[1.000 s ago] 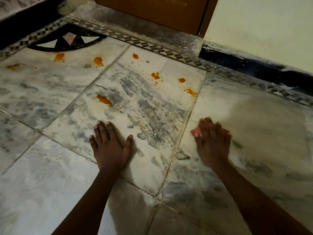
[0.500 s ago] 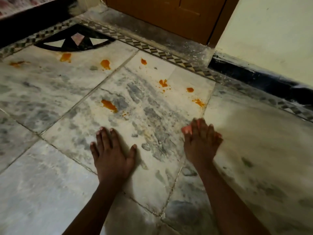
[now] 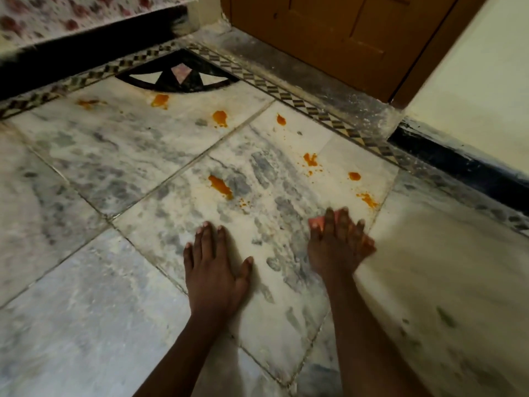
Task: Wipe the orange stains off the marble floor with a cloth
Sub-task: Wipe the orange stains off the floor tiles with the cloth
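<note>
I see the marble floor (image 3: 86,282) filling most of the view, grey-veined slabs with thin joints between them. At the far side there is a wooden door (image 3: 329,32), a pale wall (image 3: 472,96) with a dark skirting, and a checkered border strip (image 3: 300,103) that runs beside a black inlay (image 3: 177,75) in the corner. The orange stains (image 3: 219,187) are spread over the two far slabs; the nearest one lies just ahead of the right hand, near the slab's joint. The left hand (image 3: 216,270) rests flat on the floor, palm down, fingers straight and close together, thumb spread to the side. The right hand (image 3: 339,247) presses down on the cloth (image 3: 320,222), which is pink and almost fully covered; only a small corner shows between and in front of the fingers (image 3: 329,224). These fingers lie rather straight over the cloth, a little spread. The right hand is blurred, so I cannot tell if the thumb grips the cloth from below.
</note>
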A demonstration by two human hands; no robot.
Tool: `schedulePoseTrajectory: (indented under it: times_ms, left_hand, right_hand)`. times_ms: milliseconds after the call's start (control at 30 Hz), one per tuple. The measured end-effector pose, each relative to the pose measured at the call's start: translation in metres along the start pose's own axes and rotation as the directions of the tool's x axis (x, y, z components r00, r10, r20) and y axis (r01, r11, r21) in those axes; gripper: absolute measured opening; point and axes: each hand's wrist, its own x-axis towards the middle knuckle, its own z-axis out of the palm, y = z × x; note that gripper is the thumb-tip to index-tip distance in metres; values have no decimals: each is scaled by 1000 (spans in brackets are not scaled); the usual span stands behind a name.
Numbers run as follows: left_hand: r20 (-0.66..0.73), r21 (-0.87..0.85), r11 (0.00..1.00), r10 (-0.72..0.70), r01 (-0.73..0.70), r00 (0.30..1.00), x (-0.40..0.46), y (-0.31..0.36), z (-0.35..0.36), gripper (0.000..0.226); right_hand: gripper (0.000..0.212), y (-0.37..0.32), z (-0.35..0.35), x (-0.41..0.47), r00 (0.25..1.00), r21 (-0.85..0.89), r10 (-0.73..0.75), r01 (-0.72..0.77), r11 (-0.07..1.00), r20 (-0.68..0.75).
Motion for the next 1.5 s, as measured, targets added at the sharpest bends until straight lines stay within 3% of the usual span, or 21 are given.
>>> schedulePoseTrajectory:
  times_ms: [67,133,200,267,333,400,500,600,733,833,900,967,1067,1200,1267,1300,1400,1433,1500]
  left_hand:
    - [-11,-2,1000,-15,15,1000,0,1,2,96]
    - [-12,-25,1000,-18,18,1000,2,2,0,93]
    - [-30,-78,997,-24,22,999,2,1,-4,87]
    - [-49,-140,990,-20,13,999,4,-4,-11,81]
    - [-61,-163,986,16,-25,998,15,-17,-17,80]
    - [-27,-130,990,41,-44,999,35,-38,-26,85]
    - [12,-37,999,10,-9,1000,74,-85,-41,93]
    - [34,63,998,0,-2,999,115,-135,-56,98]
    - [2,50,999,-14,14,1000,129,-168,-65,90]
    - [1,47,999,-4,4,1000,129,-170,-57,83]
    - [0,67,998,-5,5,1000,130,-173,-54,81]
    - [-10,88,996,-7,8,1000,134,-178,-49,80]
    - [-18,101,995,-12,13,1000,138,-180,-45,80]
    - [-15,87,996,-9,10,1000,139,-180,-53,82]
    - [-18,54,998,-12,13,1000,138,-180,-55,82]
    - [-21,47,999,-16,17,1000,138,-181,-54,81]
    - [-46,21,999,-39,40,998,139,-182,-50,78]
    - [-63,2,999,-52,52,997,140,-184,-51,76]
    - [-83,-14,998,-66,65,994,139,-182,-50,72]
  right_hand:
    - [65,-39,-5,29,992,32,-74,71,997,103]
    - [65,-60,4,26,953,-4,-271,274,962,136]
    - [65,-54,22,-15,863,-74,-501,505,860,65]
    - [61,-26,29,-60,786,-104,-615,608,787,-53]
    - [59,-4,28,-64,812,-97,-575,567,818,-103]
    - [62,-8,32,-39,888,-94,-426,416,905,-171]
    - [70,-70,44,3,938,-8,-269,274,962,-221]
    - [75,-126,58,7,916,-14,-382,383,924,-124]
    - [67,-109,62,-49,787,-156,-585,564,811,-194]
    - [66,-93,57,-56,860,-122,-464,448,886,-212]
    - [67,-126,63,-27,919,-89,-306,293,952,-247]
    - [70,-183,74,4,922,-39,-277,277,960,-272]
    - [71,-238,82,5,881,-53,-438,436,898,-176]
    - [63,-194,68,-44,750,-127,-646,634,763,-139]
    - [62,-171,61,-34,793,-129,-590,576,807,-151]
    - [63,-174,60,-19,848,-117,-505,491,863,-161]
    - [69,-238,74,32,949,-22,-237,238,971,-208]
    - [70,-265,78,40,953,-15,-230,232,973,-197]
    - [70,-292,83,35,920,-77,-370,363,929,-126]
